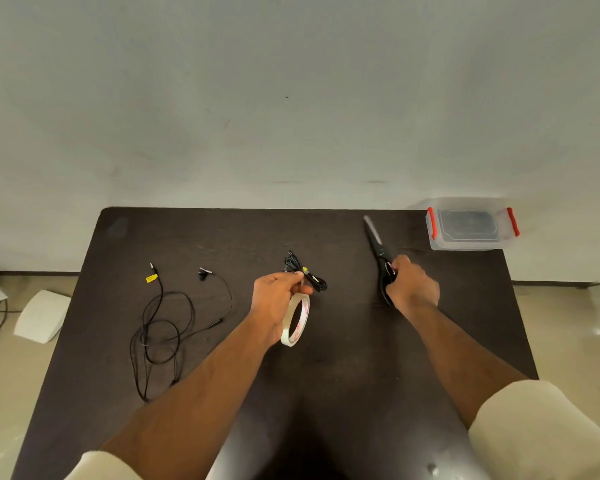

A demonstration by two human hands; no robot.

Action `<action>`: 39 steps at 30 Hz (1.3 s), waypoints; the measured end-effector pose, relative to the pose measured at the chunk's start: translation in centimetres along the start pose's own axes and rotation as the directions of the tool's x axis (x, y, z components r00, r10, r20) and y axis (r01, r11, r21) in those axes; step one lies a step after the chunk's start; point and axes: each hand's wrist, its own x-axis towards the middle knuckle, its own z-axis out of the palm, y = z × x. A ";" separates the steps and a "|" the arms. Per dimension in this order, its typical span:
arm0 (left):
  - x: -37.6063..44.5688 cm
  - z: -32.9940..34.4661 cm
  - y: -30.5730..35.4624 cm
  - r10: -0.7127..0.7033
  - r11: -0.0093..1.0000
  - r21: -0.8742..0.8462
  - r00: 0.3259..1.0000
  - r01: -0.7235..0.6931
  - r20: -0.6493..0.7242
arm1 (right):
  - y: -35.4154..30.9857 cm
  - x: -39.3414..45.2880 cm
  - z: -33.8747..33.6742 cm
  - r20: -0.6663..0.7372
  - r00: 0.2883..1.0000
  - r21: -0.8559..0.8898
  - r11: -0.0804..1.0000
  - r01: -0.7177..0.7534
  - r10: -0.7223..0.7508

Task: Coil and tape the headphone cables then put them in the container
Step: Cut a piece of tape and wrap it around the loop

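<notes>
Head camera view: my left hand grips the white roll of adhesive tape just beside the coiled black headphone cable on the dark table, while my right hand closes round the black-handled scissors, apparently to cut a strip. A second, loose black headphone cable lies uncoiled well to the left; the clear plastic container with red clips stands at the far right corner, nothing blocking it.

The table is dark brown — nearly black. Both headphone cables are black with small yellow tags. The tape roll at centre is cream-white with pink print inside. The scissors are black; the container, upper right, is clear with red clips.
</notes>
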 end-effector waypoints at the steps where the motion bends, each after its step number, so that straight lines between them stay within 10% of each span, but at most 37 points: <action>1: 0.0 -0.2 0.1 0.005 1.000 0.003 1.000 -0.005 0.004 | -0.2 -0.1 -0.2 0.039 0.999 0.012 1.000 -0.010 0.010; 5: -0.6 -0.9 0.5 0.029 1.000 0.012 1.000 -0.029 0.010 | -1.4 -1.0 -0.5 0.351 0.936 0.157 0.985 -0.066 0.007; 9: -1.7 -2.0 0.7 0.063 0.998 -0.003 0.997 -0.063 0.033 | -2.3 -3.6 -2.0 0.694 0.717 0.462 0.803 -0.376 -0.063; 17: -5.4 -5.2 1.0 0.157 0.987 0.009 0.987 -0.157 0.038 | -0.8 -7.7 -5.8 0.621 0.691 0.721 0.616 -0.318 -0.370; 24: -7.7 -7.3 0.7 0.062 0.995 -0.079 0.998 -0.063 -0.016 | -2.3 -12.9 -9.7 0.649 0.474 0.624 0.773 0.116 -0.595; 39: -8.6 -8.2 -0.1 0.118 0.985 -0.122 0.992 -0.122 -0.041 | -3.3 -15.9 -10.6 0.616 0.591 0.518 0.833 0.193 -0.520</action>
